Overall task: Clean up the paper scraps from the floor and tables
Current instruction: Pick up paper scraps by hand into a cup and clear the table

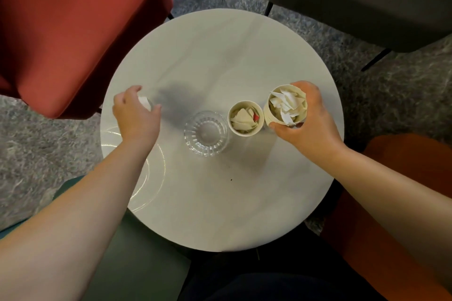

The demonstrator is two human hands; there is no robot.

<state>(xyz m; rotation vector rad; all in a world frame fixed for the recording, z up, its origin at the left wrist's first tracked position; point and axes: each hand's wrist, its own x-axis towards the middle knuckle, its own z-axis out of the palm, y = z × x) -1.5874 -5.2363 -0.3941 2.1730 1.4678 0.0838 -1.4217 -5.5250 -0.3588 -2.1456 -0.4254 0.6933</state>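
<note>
Left hand [135, 115] grip pinching white scrap [144, 102], right hand [309, 124] grip wrapped around scrap-filled paper cup [286, 107]

Taking the drinking glass [206, 133] as the anchor: it's sitting near the middle of the round table [220, 56]. Just right of it a paper cup [245, 118] is standing with scraps in it, and right of that a second paper cup [286, 107] full of paper scraps [289, 102] is sitting in the right hand [309, 121]. Left of the glass, the left hand [135, 115] is hovering over a paper scrap [144, 102]. Chairs are ringing the table.
</note>
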